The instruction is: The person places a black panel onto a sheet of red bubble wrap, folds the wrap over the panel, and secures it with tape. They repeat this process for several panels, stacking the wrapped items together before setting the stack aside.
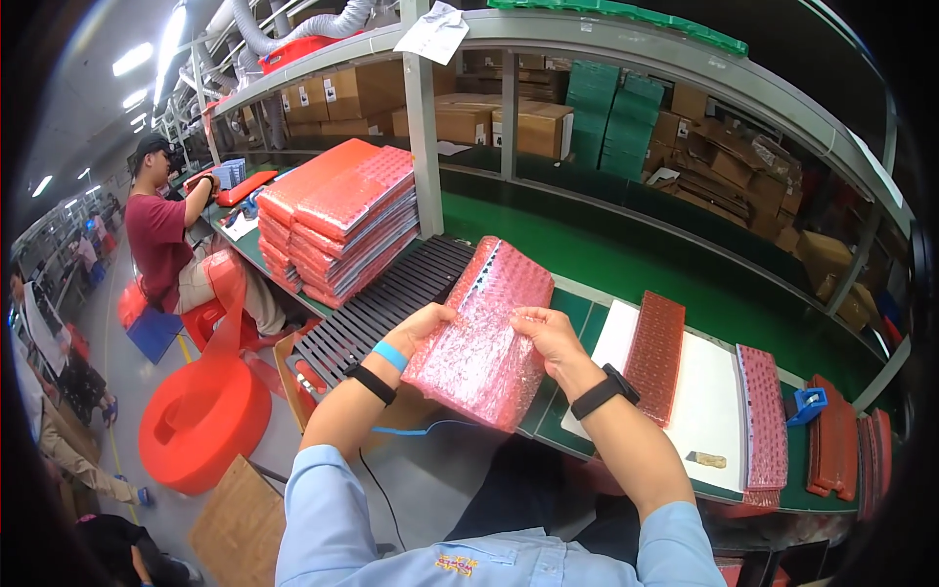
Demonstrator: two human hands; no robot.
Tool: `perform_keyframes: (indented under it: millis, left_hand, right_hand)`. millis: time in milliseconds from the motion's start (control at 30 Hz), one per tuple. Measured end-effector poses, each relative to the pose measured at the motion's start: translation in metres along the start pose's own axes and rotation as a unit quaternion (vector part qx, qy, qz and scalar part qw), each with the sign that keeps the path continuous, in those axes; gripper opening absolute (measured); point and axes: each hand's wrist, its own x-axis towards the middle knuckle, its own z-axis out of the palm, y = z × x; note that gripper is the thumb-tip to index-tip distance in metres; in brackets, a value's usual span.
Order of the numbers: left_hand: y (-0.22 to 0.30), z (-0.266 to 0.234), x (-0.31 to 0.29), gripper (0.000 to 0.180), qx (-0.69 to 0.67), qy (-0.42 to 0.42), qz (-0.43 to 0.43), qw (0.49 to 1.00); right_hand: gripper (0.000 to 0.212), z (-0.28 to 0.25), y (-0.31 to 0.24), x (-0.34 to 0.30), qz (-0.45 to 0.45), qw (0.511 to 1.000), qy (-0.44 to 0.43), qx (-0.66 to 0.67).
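Observation:
Between my two hands is a flat package in pink bubble wrap [479, 342], tilted above the table's near edge. My left hand [423, 333] grips its left side, fingers partly hidden behind it. My right hand [550, 338] pinches the wrap near the right side, thumb and fingers together on the surface. A thin strip of the package's contents shows at its upper left edge. To the right, a red bubble-wrapped piece [655, 354] lies on a white sheet [706, 396], and a pink wrapped piece [761, 419] lies at the sheet's far right.
A tall stack of red bubble-wrapped packages [337, 210] stands left beside a black slatted rack [386, 303]. A blue tape dispenser [807, 405] and more wrapped pieces [831, 435] sit right. A red roll [205, 421] lies on the floor. Another person [171, 220] sits working at the left.

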Motion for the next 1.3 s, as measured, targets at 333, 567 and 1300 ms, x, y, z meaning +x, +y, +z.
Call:
perform_keyframes:
  millis: [333, 567, 1300]
  left_hand:
    - [0.033, 0.151, -0.078, 0.048, 0.615, 0.096, 0.26, 0.738]
    - [-0.049, 0.191, -0.078, 0.065, 0.814, 0.135, 0.4, 0.399]
    - [-0.002, 0.036, -0.008, 0.02, 0.55, 0.223, 0.306, 0.744]
  right_hand:
    - [0.049, 0.03, -0.092, -0.041, 0.015, 0.994, -0.018, 0.108]
    - [0.043, 0.001, -0.033, -0.015, -0.066, 0.927, 0.035, 0.368]
    - [0.04, -0.004, 0.024, 0.018, 0.083, 0.905, 0.065, 0.413]
